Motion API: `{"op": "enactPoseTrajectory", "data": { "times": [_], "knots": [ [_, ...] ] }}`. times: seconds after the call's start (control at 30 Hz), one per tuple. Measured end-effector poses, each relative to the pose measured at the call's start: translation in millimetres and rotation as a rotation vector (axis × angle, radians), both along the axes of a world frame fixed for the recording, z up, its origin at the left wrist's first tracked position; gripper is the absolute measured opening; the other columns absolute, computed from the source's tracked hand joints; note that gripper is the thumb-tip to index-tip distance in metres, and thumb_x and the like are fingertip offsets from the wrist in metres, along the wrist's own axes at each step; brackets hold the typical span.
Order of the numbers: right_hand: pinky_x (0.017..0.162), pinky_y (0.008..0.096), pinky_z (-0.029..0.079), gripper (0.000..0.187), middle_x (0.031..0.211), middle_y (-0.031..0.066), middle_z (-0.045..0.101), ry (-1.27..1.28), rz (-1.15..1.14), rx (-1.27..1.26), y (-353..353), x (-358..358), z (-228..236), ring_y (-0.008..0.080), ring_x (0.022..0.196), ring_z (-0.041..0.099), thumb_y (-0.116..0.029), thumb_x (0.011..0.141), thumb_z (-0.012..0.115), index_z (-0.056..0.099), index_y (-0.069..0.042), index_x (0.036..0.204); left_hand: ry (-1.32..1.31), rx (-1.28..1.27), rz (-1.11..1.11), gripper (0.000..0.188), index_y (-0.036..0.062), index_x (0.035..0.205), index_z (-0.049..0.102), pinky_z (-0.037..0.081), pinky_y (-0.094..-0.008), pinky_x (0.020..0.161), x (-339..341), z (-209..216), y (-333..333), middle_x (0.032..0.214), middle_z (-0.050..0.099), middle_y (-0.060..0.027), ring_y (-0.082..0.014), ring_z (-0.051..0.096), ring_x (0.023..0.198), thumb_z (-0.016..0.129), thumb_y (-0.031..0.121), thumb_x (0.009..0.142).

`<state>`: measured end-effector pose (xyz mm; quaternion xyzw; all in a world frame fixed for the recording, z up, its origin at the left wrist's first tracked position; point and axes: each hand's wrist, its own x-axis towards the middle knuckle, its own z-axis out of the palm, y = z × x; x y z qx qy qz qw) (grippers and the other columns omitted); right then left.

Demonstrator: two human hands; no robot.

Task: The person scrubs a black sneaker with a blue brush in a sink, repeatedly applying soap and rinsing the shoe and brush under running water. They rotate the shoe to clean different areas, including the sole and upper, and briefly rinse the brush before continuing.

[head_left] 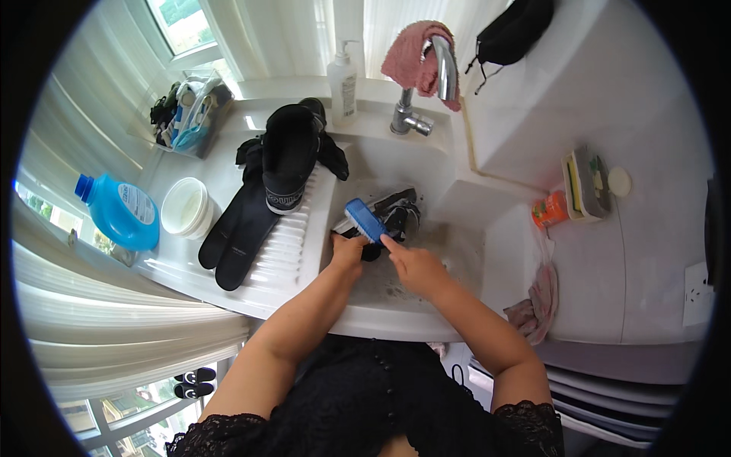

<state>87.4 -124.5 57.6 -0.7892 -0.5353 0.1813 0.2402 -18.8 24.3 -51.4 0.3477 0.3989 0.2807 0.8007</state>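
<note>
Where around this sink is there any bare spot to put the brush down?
Free: the basin floor right of the shoe, and the front rim. The white counter below the orange jar is bare too. Crowded: the ribbed drainboard, under black shoes and insoles.

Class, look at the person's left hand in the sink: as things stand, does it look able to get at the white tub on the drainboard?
Probably yes. The left hand holds the shoe in the sink; the white tub stands to its left, with only flat insoles between, low enough to pass over.

R hand (415, 265) scrubs black shoe (396, 213) w/ blue brush (365, 219), L hand (349, 250) steadies
</note>
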Motion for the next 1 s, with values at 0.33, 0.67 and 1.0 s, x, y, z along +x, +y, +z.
{"op": "enactPoseTrajectory", "data": {
  "times": [0.33,0.67,1.0],
  "knots": [
    [0.077,0.0478,0.049,0.039,0.094,0.0182,0.066,-0.024,-0.334,-0.247,-37,44,-25,0.0384,0.085,0.063,-0.022,0.094,0.048,0.051,-0.022,0.133,0.005,0.003,-0.002,0.066,0.0082,0.127,0.038,0.051,-0.0419,0.085,0,1,0,0.118,0.053,-0.0101,-0.0264,0.058,0.105,0.070,-0.006,0.070],
    [0.076,0.0475,0.049,0.042,0.093,0.0212,0.065,0.101,-0.206,-0.334,-73,34,-10,0.0382,0.087,0.063,-0.023,0.094,0.046,0.047,-0.021,0.136,-0.032,-0.391,-0.004,0.046,0.0049,0.121,0.049,0.049,-0.0498,0.083,-1,47,-9,0.110,0.061,-0.0111,-0.0277,0.062,0.096,0.070,0.022,0.083],
    [0.064,0.0503,0.050,0.041,0.079,0.0214,0.064,-0.065,-0.121,-0.297,-23,16,-2,0.0387,0.072,0.064,-0.023,0.094,0.048,0.048,-0.020,0.136,-0.018,-0.411,-0.030,0.044,0.0014,0.120,0.051,0.049,-0.0505,0.082,3,23,-6,0.109,0.062,-0.0129,-0.0288,0.063,0.097,0.067,0.027,0.088]
  ]
}}
